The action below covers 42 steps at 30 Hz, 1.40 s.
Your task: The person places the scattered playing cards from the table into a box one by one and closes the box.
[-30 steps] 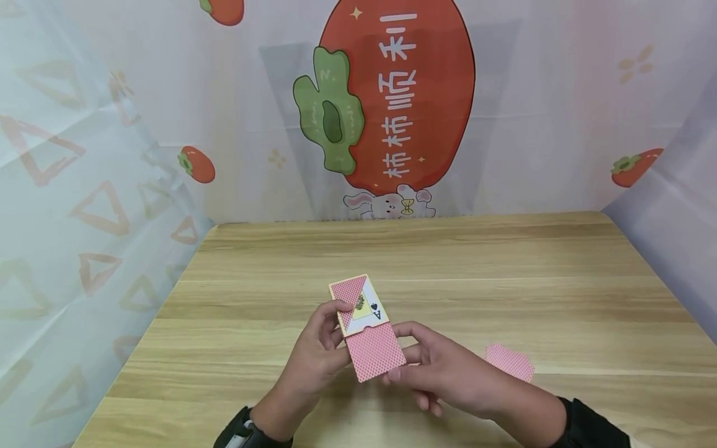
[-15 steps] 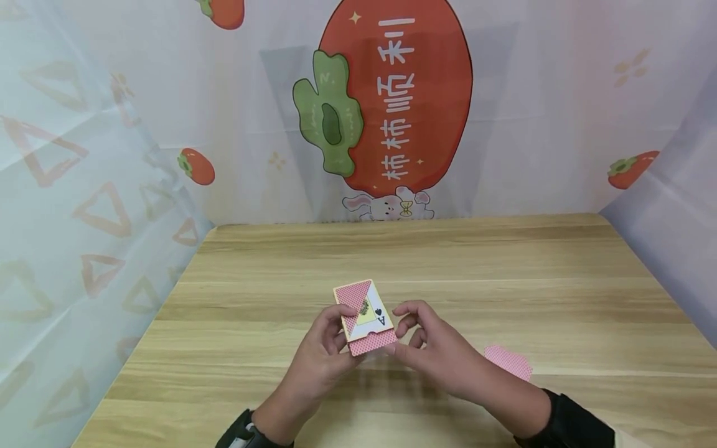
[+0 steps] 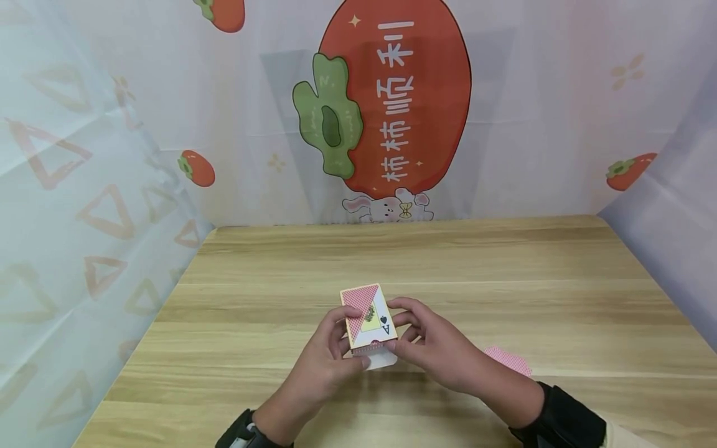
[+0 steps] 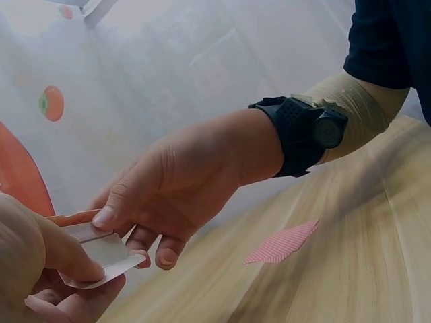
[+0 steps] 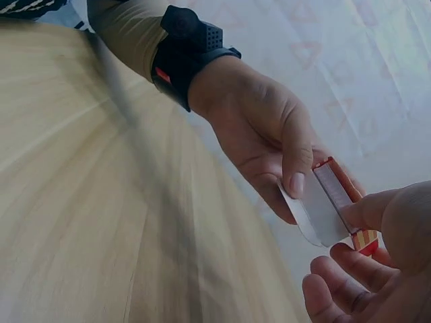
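Note:
A playing-card box (image 3: 365,311) with a red checked pattern and an ace of spades on its front is held tilted above the table. My left hand (image 3: 325,348) grips it from the left, index finger over the front. The left thumb presses on the white flap (image 5: 304,212), which hangs out from the box's near end. My right hand (image 3: 439,345) holds the box from the right, fingers along its side. Its thumb is at the box mouth, where the edges of the stacked cards (image 5: 333,188) show inside.
A red-patterned playing card (image 4: 283,243) lies face down on the wooden table (image 3: 235,274), beyond the right forearm. A printed cloth backdrop (image 3: 241,99) stands behind the table, with further cloth at both sides.
The deck, first sticking far out of the box, has slid inside it. The white flap now shows below the mouth, under my left thumb. The right hand has moved up to the box.

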Each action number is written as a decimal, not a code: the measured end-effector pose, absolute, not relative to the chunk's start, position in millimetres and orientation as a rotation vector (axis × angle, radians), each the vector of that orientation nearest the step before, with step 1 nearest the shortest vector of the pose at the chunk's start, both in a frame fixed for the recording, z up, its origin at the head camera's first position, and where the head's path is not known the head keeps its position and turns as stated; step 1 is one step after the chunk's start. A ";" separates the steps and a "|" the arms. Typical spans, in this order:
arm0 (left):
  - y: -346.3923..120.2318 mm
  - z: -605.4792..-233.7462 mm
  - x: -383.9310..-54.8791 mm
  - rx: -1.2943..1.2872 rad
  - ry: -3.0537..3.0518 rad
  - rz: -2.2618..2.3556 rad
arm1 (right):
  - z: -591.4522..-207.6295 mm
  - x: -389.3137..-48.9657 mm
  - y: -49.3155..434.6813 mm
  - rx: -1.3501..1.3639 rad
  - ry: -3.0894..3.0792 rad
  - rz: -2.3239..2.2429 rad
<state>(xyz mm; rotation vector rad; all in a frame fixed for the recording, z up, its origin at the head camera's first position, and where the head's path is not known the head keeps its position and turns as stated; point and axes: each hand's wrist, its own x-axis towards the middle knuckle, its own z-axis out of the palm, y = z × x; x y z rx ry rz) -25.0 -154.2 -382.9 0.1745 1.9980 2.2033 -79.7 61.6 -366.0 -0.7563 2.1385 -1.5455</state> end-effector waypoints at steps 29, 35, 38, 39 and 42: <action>-161.0 -389.8 -28.2 0.143 2.012 2.191 | -365.1 -91.5 123.4 -0.961 2.417 -1.114; -164.8 -392.3 -28.5 0.110 2.027 2.205 | -372.3 -87.7 161.9 -0.912 2.562 -0.811; -166.0 -392.4 -28.4 0.097 2.040 2.201 | -379.2 -81.4 178.4 -0.897 2.681 -0.581; -166.4 -392.3 -28.7 0.099 2.045 2.201 | -382.1 -79.1 183.5 -0.895 2.712 -0.514; -167.8 -391.4 -30.6 0.118 2.045 2.214 | -389.6 -74.2 195.1 -0.863 2.769 -0.350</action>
